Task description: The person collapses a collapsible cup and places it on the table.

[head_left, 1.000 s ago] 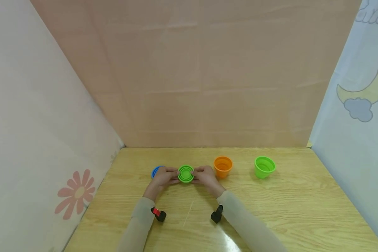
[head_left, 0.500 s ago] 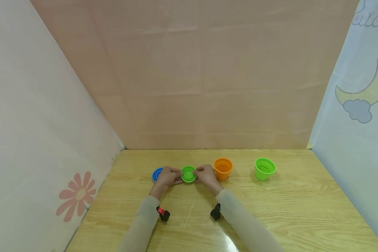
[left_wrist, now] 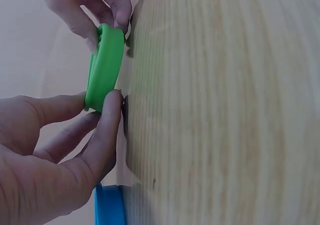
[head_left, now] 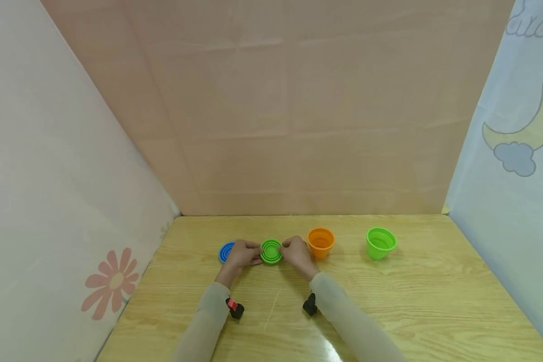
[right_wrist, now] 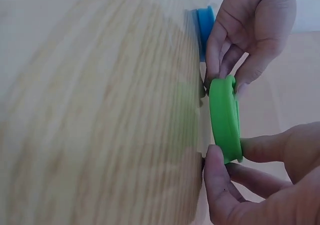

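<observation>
A flattened green collapsible cup (head_left: 271,251), its rings nested, is held between both hands just over the table. My left hand (head_left: 242,254) pinches its left edge, thumb on top and fingers below, as the left wrist view shows on the green cup (left_wrist: 106,70). On the opposite edge, my right hand (head_left: 297,253) pinches it the same way; the green cup (right_wrist: 225,120) appears edge-on in the right wrist view. Beside the left hand lies a flattened blue collapsible cup (head_left: 224,251), partly hidden by that hand.
An expanded orange cup (head_left: 321,242) stands right beside the right hand. Farther right is an expanded light green cup (head_left: 380,243). The wooden table (head_left: 416,301) meets a pinkish-brown back panel (head_left: 289,110) and patterned side walls.
Both hands keep their pinch on the green cup, which has shifted slightly right in the head view. More of the blue cup shows now. Over the last half second almost nothing moves.
</observation>
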A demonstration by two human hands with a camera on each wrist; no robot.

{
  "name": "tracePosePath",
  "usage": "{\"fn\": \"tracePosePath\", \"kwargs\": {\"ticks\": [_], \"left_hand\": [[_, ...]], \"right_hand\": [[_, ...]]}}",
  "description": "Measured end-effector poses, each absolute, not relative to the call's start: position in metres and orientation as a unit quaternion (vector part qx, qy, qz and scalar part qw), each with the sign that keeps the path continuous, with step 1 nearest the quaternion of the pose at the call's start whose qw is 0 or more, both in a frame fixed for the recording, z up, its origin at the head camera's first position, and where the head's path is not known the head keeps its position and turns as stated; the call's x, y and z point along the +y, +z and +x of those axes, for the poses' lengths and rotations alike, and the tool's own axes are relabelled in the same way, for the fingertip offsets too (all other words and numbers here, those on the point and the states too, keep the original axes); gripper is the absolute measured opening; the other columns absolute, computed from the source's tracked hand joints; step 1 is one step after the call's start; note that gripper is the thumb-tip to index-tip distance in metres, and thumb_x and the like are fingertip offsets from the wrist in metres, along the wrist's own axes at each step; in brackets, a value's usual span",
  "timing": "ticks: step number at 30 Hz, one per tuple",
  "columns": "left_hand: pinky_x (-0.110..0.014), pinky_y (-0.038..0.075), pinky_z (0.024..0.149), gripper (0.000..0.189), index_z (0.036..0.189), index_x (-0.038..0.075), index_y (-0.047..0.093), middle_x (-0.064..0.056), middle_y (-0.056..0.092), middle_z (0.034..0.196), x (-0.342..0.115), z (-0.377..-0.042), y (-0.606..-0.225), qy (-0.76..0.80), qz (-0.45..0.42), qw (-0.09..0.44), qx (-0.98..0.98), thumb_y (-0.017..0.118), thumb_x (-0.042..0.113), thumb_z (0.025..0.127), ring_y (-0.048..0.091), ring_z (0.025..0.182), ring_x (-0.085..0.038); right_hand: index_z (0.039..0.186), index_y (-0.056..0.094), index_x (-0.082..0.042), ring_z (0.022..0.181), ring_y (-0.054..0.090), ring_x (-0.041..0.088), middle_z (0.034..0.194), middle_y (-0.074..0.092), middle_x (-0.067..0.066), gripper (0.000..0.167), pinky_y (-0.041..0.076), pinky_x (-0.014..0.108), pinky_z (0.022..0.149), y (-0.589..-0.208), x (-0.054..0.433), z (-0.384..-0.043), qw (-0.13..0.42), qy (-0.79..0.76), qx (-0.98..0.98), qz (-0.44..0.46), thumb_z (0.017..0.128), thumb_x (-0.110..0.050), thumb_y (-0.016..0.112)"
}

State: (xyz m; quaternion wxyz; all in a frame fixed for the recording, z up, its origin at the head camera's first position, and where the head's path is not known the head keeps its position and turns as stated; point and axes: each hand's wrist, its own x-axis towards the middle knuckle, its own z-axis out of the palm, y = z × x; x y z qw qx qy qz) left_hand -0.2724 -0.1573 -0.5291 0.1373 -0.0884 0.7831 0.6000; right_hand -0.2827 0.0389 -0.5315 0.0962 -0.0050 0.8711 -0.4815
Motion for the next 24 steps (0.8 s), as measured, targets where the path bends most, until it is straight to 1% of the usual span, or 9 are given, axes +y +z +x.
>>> {"fn": "tracePosePath", "kwargs": {"ticks": [3,5,7,9,12,15,20,24], "left_hand": [[-0.032,0.068,0.081,0.031,0.129,-0.010,0.068,-0.024,0.074,0.117,-0.1556,-0.2721,-0.5281,0.586,-0.089,0.132,0.795,0.066,0.007,0.103,0.077,0.088,-0.017],[-0.030,0.068,0.079,0.031,0.128,-0.009,0.069,-0.024,0.074,0.118,-0.1541,-0.2719,-0.5275,0.571,-0.088,0.124,0.807,0.067,0.008,0.102,0.078,0.087,-0.017],[-0.027,0.068,0.076,0.030,0.127,-0.008,0.071,-0.023,0.075,0.118,-0.1524,-0.2715,-0.5267,0.549,-0.085,0.113,0.824,0.067,0.010,0.102,0.078,0.085,-0.016],[-0.026,0.067,0.072,0.029,0.124,-0.007,0.073,-0.024,0.076,0.116,-0.1507,-0.2708,-0.5257,0.525,-0.077,0.099,0.842,0.069,0.010,0.101,0.079,0.082,-0.017],[-0.025,0.066,0.068,0.026,0.120,-0.007,0.075,-0.023,0.077,0.112,-0.1494,-0.2691,-0.5250,0.488,-0.062,0.079,0.867,0.070,0.011,0.100,0.079,0.079,-0.018],[-0.025,0.066,0.067,0.025,0.118,-0.006,0.076,-0.023,0.078,0.110,-0.1486,-0.2681,-0.5265,0.470,-0.054,0.070,0.878,0.070,0.011,0.100,0.079,0.078,-0.018],[-0.026,0.066,0.069,0.027,0.120,-0.006,0.075,-0.023,0.077,0.112,-0.1480,-0.2672,-0.5286,0.467,-0.055,0.071,0.880,0.069,0.011,0.101,0.078,0.078,-0.016],[-0.026,0.066,0.069,0.026,0.120,-0.005,0.076,-0.022,0.078,0.111,-0.1481,-0.2655,-0.5274,0.464,-0.050,0.065,0.882,0.068,0.012,0.102,0.077,0.078,-0.015]], "right_hand": [[0.115,0.078,0.003,0.075,0.070,0.015,0.100,0.081,0.012,0.027,0.060,0.029,0.068,-0.5319,0.0397,-0.2831,0.094,-0.467,0.879,-0.012,0.099,-0.018,0.071],[0.114,0.078,0.003,0.077,0.070,0.015,0.100,0.081,0.012,0.027,0.060,0.030,0.069,-0.5319,0.0399,-0.2832,0.090,-0.454,0.887,-0.017,0.099,-0.018,0.071],[0.113,0.079,0.003,0.080,0.069,0.015,0.104,0.081,0.012,0.027,0.061,0.032,0.072,-0.5317,0.0399,-0.2829,0.083,-0.439,0.894,-0.021,0.098,-0.019,0.072],[0.111,0.080,0.002,0.081,0.069,0.015,0.103,0.081,0.011,0.025,0.061,0.031,0.072,-0.5313,0.0399,-0.2825,0.078,-0.429,0.899,-0.026,0.098,-0.019,0.072],[0.106,0.081,0.000,0.074,0.067,0.015,0.091,0.080,0.008,0.023,0.056,0.028,0.064,-0.5306,0.0396,-0.2815,0.079,-0.425,0.901,-0.031,0.099,-0.020,0.071],[0.103,0.082,-0.001,0.065,0.064,0.014,0.079,0.077,0.004,0.022,0.049,0.023,0.057,-0.5300,0.0397,-0.2805,0.082,-0.428,0.899,-0.034,0.099,-0.020,0.071],[0.103,0.080,0.002,0.061,0.060,0.011,0.073,0.073,0.001,0.025,0.046,0.021,0.054,-0.5288,0.0411,-0.2780,0.086,-0.436,0.895,-0.038,0.099,-0.021,0.070],[0.091,0.079,0.001,0.055,0.051,0.010,0.063,0.063,-0.001,0.025,0.039,0.020,0.049,-0.5274,0.0429,-0.2756,0.090,-0.446,0.890,-0.041,0.100,-0.021,0.070]]}}
